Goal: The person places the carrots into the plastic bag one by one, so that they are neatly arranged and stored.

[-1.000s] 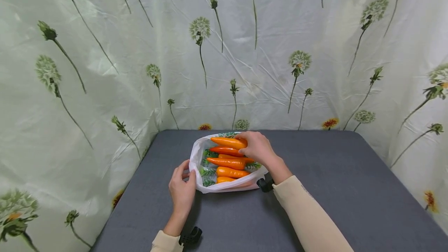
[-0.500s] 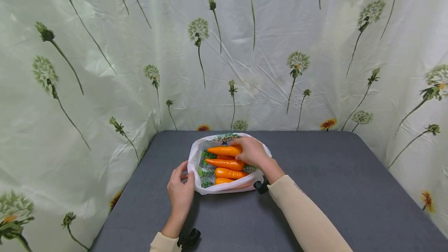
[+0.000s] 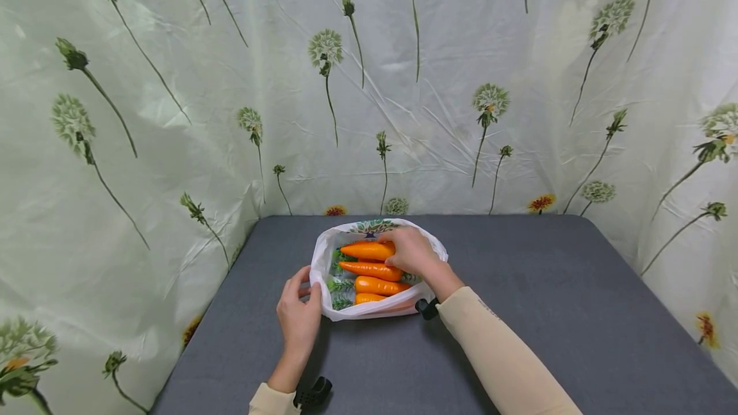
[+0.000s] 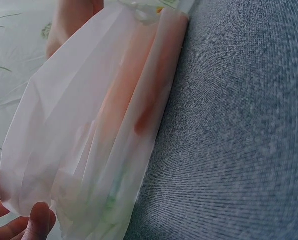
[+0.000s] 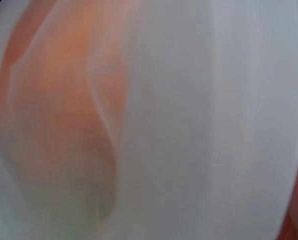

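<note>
Lowered since a second ago, the right hand (image 3: 410, 251) now presses the top carrot (image 3: 367, 250) down among the other carrots (image 3: 375, 277) inside the white plastic bag (image 3: 323, 262), its fingers curled round the carrot's thick end. At the bag's near-left edge, the left hand (image 3: 298, 314) pinches the rim, probably to hold the mouth open and steady. Bag and hands sit on the grey worktop (image 3: 548, 300).

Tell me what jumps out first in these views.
Bright orange plastic carrots with green tops lie stacked in an open white plastic bag mid-table on the grey cloth tabletop. The right hand grips the top carrot; the left hand holds the bag's left edge.
</note>
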A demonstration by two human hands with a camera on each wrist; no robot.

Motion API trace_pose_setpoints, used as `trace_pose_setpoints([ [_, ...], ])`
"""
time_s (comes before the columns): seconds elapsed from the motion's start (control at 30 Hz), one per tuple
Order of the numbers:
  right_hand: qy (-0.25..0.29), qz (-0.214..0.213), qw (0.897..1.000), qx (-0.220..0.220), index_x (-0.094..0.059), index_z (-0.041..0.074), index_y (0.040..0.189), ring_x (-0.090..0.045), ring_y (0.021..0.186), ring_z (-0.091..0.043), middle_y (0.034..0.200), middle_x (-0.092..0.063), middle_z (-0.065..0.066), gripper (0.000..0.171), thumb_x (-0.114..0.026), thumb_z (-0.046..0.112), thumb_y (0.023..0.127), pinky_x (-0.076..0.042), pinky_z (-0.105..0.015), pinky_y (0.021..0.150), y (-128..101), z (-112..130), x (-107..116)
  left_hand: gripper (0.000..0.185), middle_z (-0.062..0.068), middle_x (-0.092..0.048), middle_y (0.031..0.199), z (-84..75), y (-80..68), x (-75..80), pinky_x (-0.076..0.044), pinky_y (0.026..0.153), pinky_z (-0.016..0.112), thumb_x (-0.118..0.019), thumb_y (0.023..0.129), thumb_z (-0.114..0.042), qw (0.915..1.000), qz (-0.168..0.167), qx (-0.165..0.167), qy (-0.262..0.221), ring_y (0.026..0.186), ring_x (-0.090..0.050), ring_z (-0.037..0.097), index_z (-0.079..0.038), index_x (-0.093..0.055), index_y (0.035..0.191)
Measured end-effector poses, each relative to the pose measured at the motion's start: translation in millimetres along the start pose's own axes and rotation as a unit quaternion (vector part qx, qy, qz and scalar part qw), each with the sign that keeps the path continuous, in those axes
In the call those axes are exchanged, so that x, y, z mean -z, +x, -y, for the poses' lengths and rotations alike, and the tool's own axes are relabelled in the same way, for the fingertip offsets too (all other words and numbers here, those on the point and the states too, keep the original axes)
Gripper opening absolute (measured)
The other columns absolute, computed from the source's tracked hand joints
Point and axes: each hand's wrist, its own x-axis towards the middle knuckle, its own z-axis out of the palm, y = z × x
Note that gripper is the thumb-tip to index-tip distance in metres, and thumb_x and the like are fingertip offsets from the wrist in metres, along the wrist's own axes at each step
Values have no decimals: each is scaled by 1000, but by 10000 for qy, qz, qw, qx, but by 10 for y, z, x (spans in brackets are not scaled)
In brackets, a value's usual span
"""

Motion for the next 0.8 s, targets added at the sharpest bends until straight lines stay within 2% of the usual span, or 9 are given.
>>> trace_pose_setpoints([
  [0.43, -124, 78, 9999, 3, -71, 20, 127, -60, 105, -21, 118, -69, 1, 48, -85, 19, 81, -49, -42, 90, -33, 15, -42, 35, 6, -68, 105, 25, 7, -8, -57, 67, 38, -74, 88, -6, 10000, -32, -30, 2, 79, -67, 20, -7, -70, 123],
  [0.8, -289, -11, 9995, -84, -71, 22, 128, -60, 99, -19, 112, -69, 0, 50, -86, 21, 80, -51, -37, 78, -87, 33, 4, 35, 7, -68, 106, 5, -3, 11, -57, 69, 46, -73, 89, -6, 9999, -18, -9, -107, 80, -67, 21, -7, -69, 124],
])
